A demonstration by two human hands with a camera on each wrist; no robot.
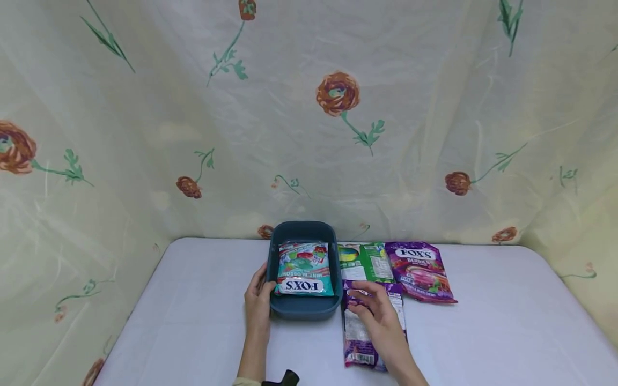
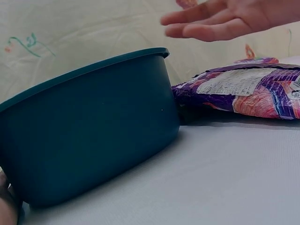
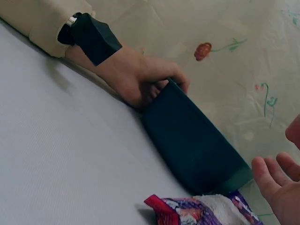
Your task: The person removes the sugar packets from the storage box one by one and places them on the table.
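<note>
Left grip [image 1: 258, 296] on tub [image 1: 305, 310] (Fox's bag [image 1: 305, 268] inside)

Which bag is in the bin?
The teal Mint Blossom bag. The green bag, Berries bag and other purple bag lie outside the bin.

Tub [image 2: 103, 126] looks smooth matt plastic, sweet pkts [image 1: 420, 268] glossy crinkled film, tbl cover [image 1: 203, 300] matt cloth.

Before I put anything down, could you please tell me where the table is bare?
Bare patches: from the left hand and blue tub to the left edge of the table, and right of the Fox's Berries packet. It is crowded right of the tub: that packet, a green packet and another purple packet, with the right hand over the last.
</note>
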